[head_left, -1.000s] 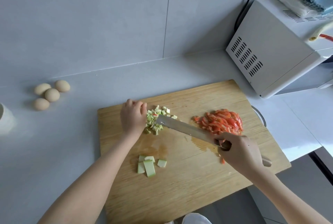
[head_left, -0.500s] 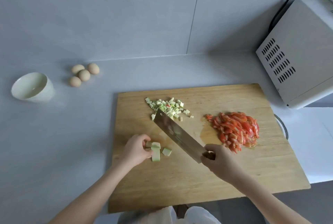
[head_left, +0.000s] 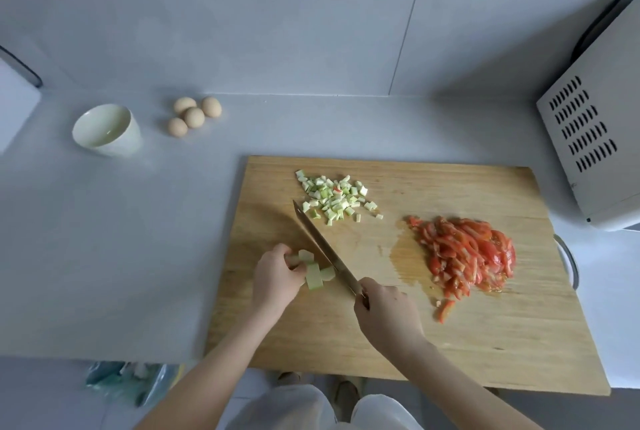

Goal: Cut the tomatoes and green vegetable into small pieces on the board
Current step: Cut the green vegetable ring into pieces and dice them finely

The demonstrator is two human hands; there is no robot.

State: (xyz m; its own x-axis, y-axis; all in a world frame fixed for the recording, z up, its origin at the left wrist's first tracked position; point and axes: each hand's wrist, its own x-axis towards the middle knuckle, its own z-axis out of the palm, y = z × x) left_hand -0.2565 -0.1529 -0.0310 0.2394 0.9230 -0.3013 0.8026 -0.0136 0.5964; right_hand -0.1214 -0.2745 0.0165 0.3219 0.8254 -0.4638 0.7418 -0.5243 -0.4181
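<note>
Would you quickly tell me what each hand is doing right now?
Left hand: holds the green vegetable strips.
Right hand: grips the knife.

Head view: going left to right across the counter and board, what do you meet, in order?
White bowl → eggs → left hand holding green strips → right hand → sliced tomatoes → microwave. Its knife and the diced green pile overlap between the hands: left out.

Kitchen (eggs (head_left: 194, 116), microwave (head_left: 595, 139), chop bd (head_left: 450, 343)).
</note>
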